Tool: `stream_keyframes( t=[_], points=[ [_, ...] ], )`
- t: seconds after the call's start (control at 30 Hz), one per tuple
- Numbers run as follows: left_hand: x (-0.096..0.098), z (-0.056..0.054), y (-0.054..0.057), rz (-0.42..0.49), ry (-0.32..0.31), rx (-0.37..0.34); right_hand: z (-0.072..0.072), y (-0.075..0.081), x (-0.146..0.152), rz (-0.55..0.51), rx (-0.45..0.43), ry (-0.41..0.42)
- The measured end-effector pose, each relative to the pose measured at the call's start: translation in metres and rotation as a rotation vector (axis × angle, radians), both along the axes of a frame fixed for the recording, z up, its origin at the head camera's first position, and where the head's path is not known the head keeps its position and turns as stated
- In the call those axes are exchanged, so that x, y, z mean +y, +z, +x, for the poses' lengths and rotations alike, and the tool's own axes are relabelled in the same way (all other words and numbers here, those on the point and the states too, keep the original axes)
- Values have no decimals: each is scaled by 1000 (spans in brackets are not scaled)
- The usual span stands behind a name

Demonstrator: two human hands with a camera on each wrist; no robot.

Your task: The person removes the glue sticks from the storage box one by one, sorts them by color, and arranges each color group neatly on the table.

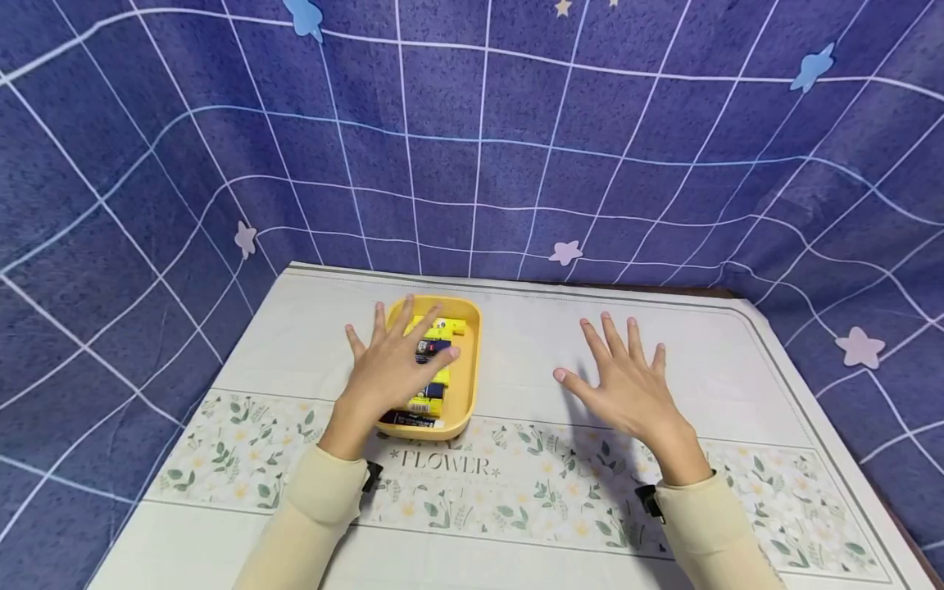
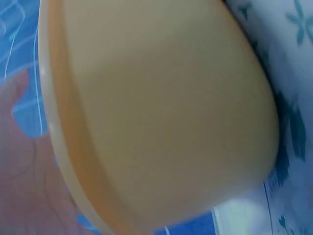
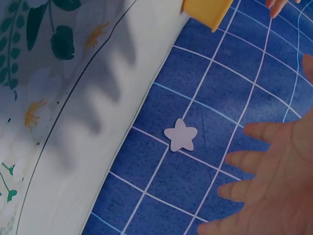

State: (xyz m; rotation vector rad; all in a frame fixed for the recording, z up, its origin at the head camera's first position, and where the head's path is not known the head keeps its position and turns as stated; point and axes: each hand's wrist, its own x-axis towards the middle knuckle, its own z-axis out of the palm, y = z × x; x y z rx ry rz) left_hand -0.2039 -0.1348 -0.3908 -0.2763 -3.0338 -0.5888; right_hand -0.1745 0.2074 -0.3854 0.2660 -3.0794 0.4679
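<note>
In the head view my left hand is spread, fingers straight, over a yellow plastic tray with rounded corners. Yellow and dark packages lie in the tray, partly hidden by that hand, along with a black tube-like item at the near end. The left wrist view shows the tray's outer wall close up, with part of the hand beyond its rim. Over the table, to the right of the tray, my right hand is also spread, holding nothing. Its straight fingers appear in the right wrist view.
A white cloth with a floral band and the printed word FLOWER covers the table. Behind and at both sides hangs a blue grid-patterned curtain with star shapes. Both forearms wear cream sleeves and dark wrist straps.
</note>
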Motion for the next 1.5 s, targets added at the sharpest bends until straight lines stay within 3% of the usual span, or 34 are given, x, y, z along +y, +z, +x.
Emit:
stream_keyframes(
  t=[0.17,0.37,0.73,1.03,1.37,1.5],
  points=[
    [-31,-13,1,134,36,-95,-6,-2,1,-38,-28,31],
    [-59,-25,-6,276,81,-206,-16,-1,-1,-220,-76,108],
    [-72,-36,-27,409,119,-232,-35,-2,-20,-543,-174,224],
    [-86,-41,-38,618,61,-293,-49,1,-40,-698,-232,308],
    [-92,-41,-38,648,-3,-333,-70,-8,-85,-909,-297,395],
    [-92,-40,-39,660,2,-347,-75,-11,-113,-887,-304,455]
  ],
)
